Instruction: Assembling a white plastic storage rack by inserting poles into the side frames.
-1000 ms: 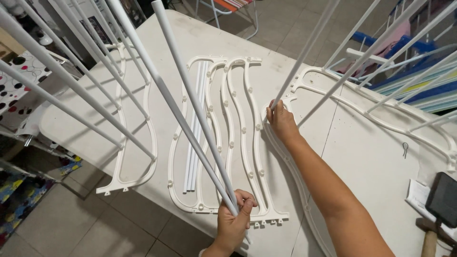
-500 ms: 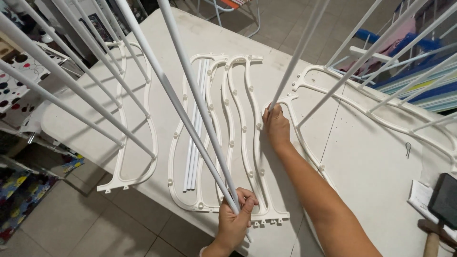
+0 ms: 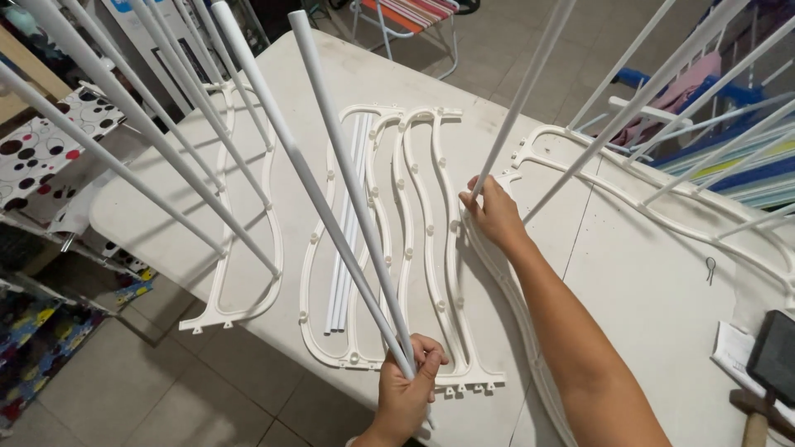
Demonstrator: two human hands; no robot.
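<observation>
My left hand is closed around the lower ends of two long white plastic rods that rise up and away to the upper left. My right hand reaches across the white table and pinches the bottom end of another white rod, which stands up toward the top of the view. Its fingers rest beside a wavy white plastic frame lying under my forearm. Between my hands lie two wavy white frames with pegs along them and a bundle of short white rods.
Another wavy frame with upright rods stands at the table's left edge. A frame with several rods lies on the right. A dark block, a paper sheet and a wooden handle are at the far right. A striped folding chair stands behind.
My right hand has shifted slightly left along the frame while keeping the rod's end. My left hand still holds the two rods, which have tilted a little.
</observation>
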